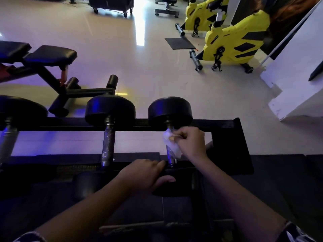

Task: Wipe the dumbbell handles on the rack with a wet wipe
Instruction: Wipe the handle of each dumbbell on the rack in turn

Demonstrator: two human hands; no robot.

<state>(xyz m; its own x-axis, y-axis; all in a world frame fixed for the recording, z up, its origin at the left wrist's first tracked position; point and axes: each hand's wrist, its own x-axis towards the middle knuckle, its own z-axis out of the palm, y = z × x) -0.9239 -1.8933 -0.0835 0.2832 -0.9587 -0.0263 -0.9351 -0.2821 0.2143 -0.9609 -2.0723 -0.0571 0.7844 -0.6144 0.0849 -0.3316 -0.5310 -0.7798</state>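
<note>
Gym, pale floor (122,49). Wet wipe (170,144) wrapped on handle (169,155) of rightmost dumbbell (170,109), right end of rack (227,137). Right hand (190,142) fingers pinch wet wipe against handle. Left hand (145,173) fingers curled over same dumbbell's near head. Middle dumbbell (109,137) left of it. Bench (43,56) far left, yellow bikes (234,42) far right.

Your dumbbell rack (230,145): black, two rails.
You see three lying across it, side by side: left dumbbell (7,140), middle dumbbell (108,142), right dumbbell (170,110).

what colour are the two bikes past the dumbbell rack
The bikes are bright yellow with black panels, seen in the head view.
</note>
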